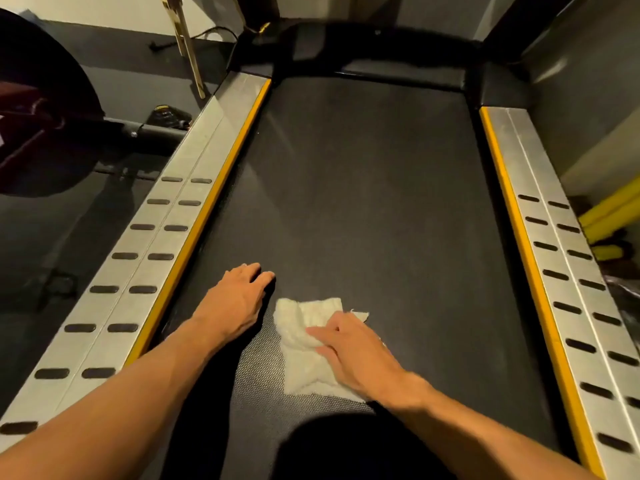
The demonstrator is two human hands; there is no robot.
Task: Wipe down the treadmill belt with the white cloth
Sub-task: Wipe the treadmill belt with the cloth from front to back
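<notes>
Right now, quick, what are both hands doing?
Left hand: open, flat on the belt, holding nothing.
Right hand: open, fingers straight, pressing on the cloth.

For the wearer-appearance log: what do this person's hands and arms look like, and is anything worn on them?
The left hand and right hand are bare: no gloves, rings, watch or wristband show. No sleeve shows on either arm up to the picture's edge.

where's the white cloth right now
In the head view the white cloth lies flat on the treadmill belt, near its close end, under the right hand and just right of the left hand.
</notes>
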